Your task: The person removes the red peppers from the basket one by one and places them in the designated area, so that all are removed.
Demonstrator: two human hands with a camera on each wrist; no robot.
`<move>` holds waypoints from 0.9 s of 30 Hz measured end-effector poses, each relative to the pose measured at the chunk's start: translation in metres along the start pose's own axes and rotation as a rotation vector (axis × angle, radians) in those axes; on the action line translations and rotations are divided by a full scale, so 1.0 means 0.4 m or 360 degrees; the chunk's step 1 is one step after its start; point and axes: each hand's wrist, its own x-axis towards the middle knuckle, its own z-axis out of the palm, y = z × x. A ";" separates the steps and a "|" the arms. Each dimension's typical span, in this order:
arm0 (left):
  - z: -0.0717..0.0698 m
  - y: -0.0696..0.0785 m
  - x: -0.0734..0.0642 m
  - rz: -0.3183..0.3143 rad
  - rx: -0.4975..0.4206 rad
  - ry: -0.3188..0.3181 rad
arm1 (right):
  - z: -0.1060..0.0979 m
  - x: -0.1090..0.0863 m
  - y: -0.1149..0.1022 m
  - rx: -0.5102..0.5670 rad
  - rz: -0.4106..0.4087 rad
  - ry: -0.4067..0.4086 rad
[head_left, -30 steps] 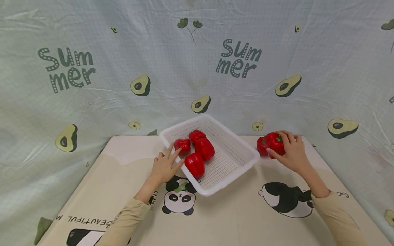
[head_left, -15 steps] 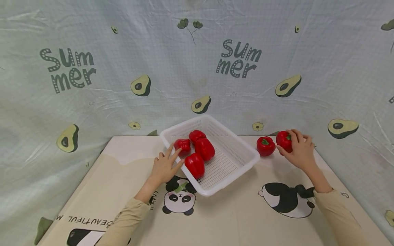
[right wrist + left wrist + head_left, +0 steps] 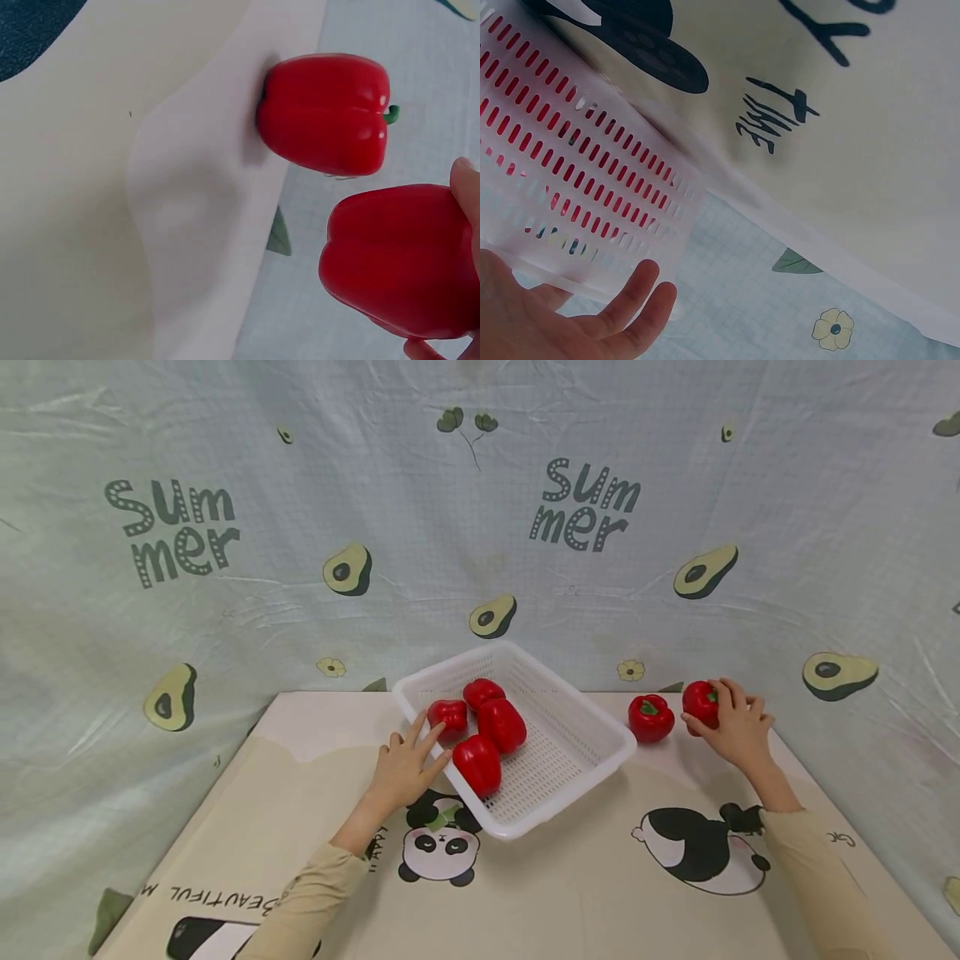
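Note:
My right hand [image 3: 738, 731] grips a red bell pepper [image 3: 699, 702] at the table's far right, thumb on one side and fingers on the other. In the right wrist view this pepper [image 3: 401, 262] hangs above the table. Beside it, a second red bell pepper [image 3: 651, 718] stands with its green stem up, apart from the held one. My left hand [image 3: 401, 768] rests at the left rim of a white plastic basket [image 3: 551, 768], fingers spread and fairly straight. Several red bell peppers [image 3: 502, 725] lie in the basket's left part. The left wrist view shows the basket's slotted side [image 3: 592, 165].
The table [image 3: 570, 902] bears a cream cover with panda prints. Right behind its far edge hangs a pale cloth [image 3: 420, 510] printed with avocados and lettering. The basket sits askew near the middle back.
My right hand has moved right with its bell pepper, away from the standing one, and a gap has opened between them. The left hand and basket have stayed put.

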 end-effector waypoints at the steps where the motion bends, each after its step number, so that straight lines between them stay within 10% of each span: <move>1: 0.000 0.001 -0.001 0.0005 -0.0002 0.0011 | 0.004 0.003 0.005 0.0004 0.0012 -0.0019; 27: -0.022 0.015 0.004 -0.0078 0.0054 -0.0147 | 0.074 0.028 0.063 0.0002 0.0075 -0.0270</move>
